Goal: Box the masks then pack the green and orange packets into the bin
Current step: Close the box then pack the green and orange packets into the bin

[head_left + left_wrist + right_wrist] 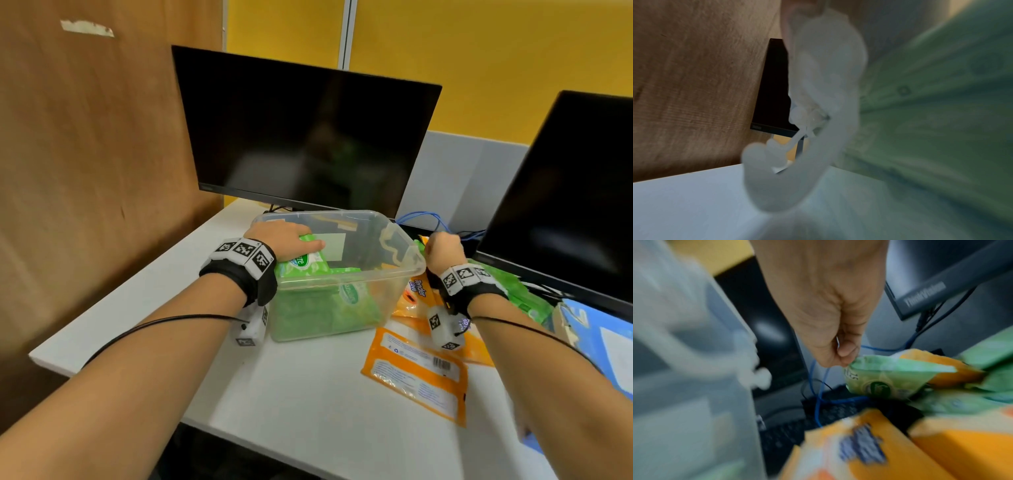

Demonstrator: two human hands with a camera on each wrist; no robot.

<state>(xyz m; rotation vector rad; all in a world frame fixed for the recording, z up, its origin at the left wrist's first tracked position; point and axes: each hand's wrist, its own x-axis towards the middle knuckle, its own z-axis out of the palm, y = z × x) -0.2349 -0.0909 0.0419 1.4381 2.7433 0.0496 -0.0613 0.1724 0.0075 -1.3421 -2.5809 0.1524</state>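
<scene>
A clear plastic bin stands mid-desk with green packets lying in its bottom. My left hand reaches in over the near left rim and grips a tilted green packet; the left wrist view shows only blurred green behind the bin's handle clasp. Just right of the bin, my right hand pinches the corner of another green packet. Orange packets lie on the desk under and in front of that hand. More green packets are piled to its right.
A blue mask box sits at the right edge. Two dark monitors stand behind, with blue cables and a black keyboard between them. A wooden partition borders the left. The white desk reaches to the front.
</scene>
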